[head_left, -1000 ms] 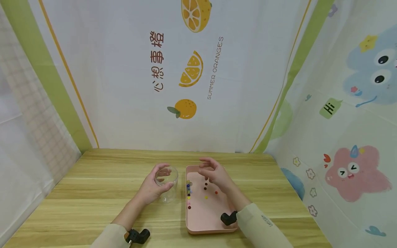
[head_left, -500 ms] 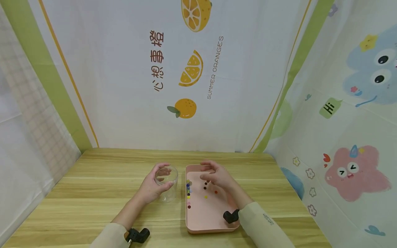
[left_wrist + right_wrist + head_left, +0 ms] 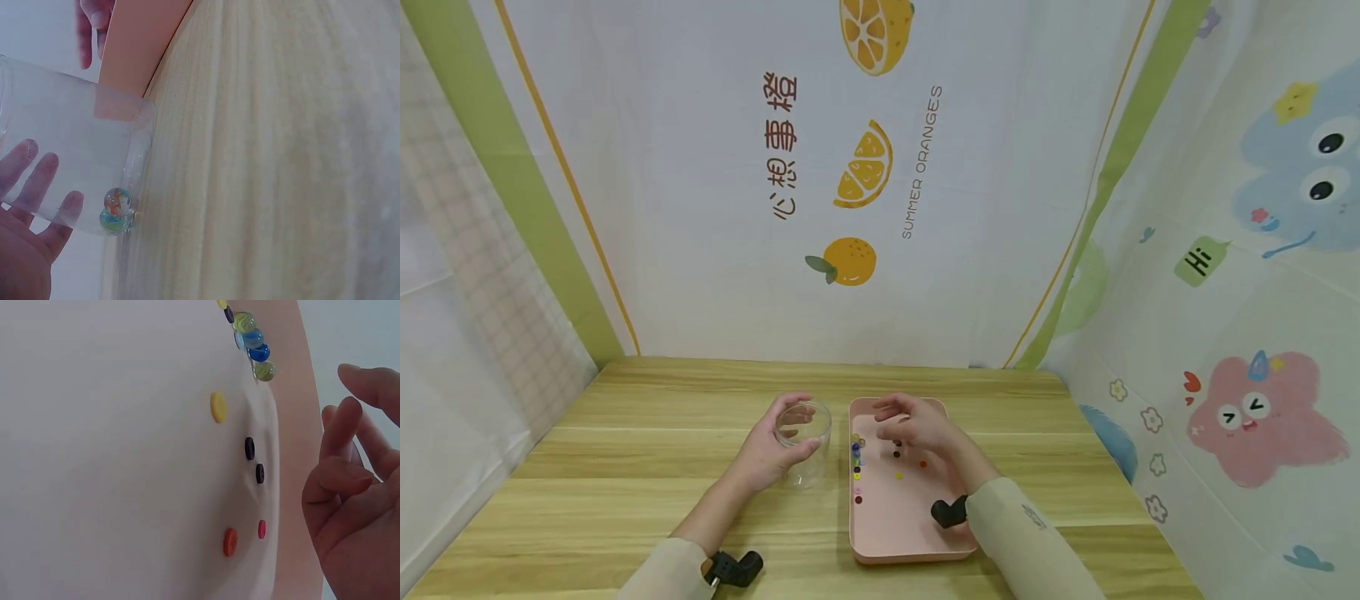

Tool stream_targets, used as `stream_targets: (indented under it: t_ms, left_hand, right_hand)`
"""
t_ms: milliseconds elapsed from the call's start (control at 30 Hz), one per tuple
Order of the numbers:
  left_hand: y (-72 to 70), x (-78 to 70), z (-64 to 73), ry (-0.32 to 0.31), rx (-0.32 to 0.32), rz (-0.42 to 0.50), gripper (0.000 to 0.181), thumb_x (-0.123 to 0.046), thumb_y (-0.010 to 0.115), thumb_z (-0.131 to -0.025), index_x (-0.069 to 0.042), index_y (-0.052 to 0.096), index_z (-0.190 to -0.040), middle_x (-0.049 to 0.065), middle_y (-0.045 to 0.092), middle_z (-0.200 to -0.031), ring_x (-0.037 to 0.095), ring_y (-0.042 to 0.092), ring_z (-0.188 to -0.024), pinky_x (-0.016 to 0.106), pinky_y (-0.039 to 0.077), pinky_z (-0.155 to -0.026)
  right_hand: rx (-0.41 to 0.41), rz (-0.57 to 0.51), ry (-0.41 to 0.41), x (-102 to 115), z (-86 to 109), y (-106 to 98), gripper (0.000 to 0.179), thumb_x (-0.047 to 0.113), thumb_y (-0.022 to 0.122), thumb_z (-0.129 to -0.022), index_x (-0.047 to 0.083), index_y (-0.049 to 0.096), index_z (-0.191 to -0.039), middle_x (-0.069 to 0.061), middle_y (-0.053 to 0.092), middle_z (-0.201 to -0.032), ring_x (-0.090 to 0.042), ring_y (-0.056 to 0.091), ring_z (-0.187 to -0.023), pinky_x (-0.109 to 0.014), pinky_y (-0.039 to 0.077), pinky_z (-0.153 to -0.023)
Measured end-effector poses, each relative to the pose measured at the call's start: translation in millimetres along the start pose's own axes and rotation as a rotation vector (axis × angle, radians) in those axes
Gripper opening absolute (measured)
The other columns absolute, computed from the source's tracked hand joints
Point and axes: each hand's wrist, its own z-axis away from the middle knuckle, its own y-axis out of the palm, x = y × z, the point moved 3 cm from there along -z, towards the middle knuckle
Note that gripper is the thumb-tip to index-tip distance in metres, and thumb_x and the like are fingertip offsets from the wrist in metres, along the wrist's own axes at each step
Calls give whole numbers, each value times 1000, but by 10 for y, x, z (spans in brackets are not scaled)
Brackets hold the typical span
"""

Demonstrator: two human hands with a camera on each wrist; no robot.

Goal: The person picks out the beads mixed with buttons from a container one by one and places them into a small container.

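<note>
My left hand (image 3: 767, 450) grips a clear plastic cup (image 3: 807, 477), thumb on the near side and fingers round the back. The cup stands upright on the table, left of a pink tray (image 3: 910, 533). Low inside it, the left wrist view shows two marbles: one clear with orange (image 3: 117, 201), one greenish (image 3: 112, 220). Over the far part of the tray hovers my right hand (image 3: 921, 425), fingers loosely bent and apart, nothing visible between them. Beneath it lie a yellow button (image 3: 218, 407), two black buttons (image 3: 250, 449), an orange button (image 3: 230, 542) and a pinkish-red button (image 3: 262, 529).
Several marbles (image 3: 257, 352) line the tray's left wall, with more buttons (image 3: 858, 500) nearer me along that side. Wood-grain table (image 3: 647, 467) surrounds the tray and cup. A printed white curtain (image 3: 715, 275) hangs behind the table's far edge.
My right hand first shifts slightly right and down, then back a little left, staying above the tray. The left hand and cup keep their place.
</note>
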Motion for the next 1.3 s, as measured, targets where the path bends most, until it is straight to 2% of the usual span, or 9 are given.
stream_targets:
  t_ms: [167, 400, 600, 733, 900, 1300]
  left_hand:
    - [4, 9, 10, 2, 1, 7, 67, -14, 84, -94, -15, 52, -153, 27, 65, -144, 41, 62, -135, 65, 51, -111]
    - [13, 17, 13, 5, -3, 8, 67, -14, 84, -94, -15, 52, -153, 26, 66, -143, 41, 62, -134, 64, 51, -111]
    - [10, 5, 9, 1, -2, 5, 68, -16, 85, -94, -15, 51, -153, 27, 65, -144, 41, 62, -135, 64, 51, -112]
    - [10, 6, 3, 3, -1, 5, 70, -15, 85, -94, -10, 50, -155, 28, 65, -144, 42, 62, -135, 65, 50, -112]
    - [10, 6, 0, 5, 0, 12, 71, -14, 84, -94, -6, 49, -155, 29, 64, -144, 43, 62, -135, 65, 50, -111]
    - [6, 12, 3, 12, -1, 21, 70, -13, 84, -94, -8, 49, -154, 29, 64, -143, 43, 62, -134, 66, 50, -111]
  right_hand:
    - [18, 35, 18, -12, -59, 58, 47, 20, 79, -99, 14, 68, -145, -9, 70, -134, -16, 70, -96, -32, 57, -77]
    - [44, 93, 17, 6, -74, 134, 42, 20, 81, -97, 14, 73, -138, -7, 72, -130, -18, 69, -95, -30, 58, -78]
    - [46, 158, 3, -5, -90, 184, 28, 19, 80, -99, 17, 78, -126, -1, 76, -121, -14, 68, -90, -28, 57, -77]
    - [44, 169, -4, -29, -111, 216, 24, 14, 79, -98, 15, 78, -122, -1, 77, -116, -14, 65, -87, -27, 55, -75]
    - [26, 168, 1, -61, -147, 246, 23, 10, 79, -97, 13, 79, -120, -2, 77, -113, -13, 63, -86, -26, 54, -74]
    - [-24, 85, 12, -52, -175, 337, 22, 1, 81, -93, 2, 75, -114, -3, 73, -102, -11, 61, -86, -21, 52, -74]
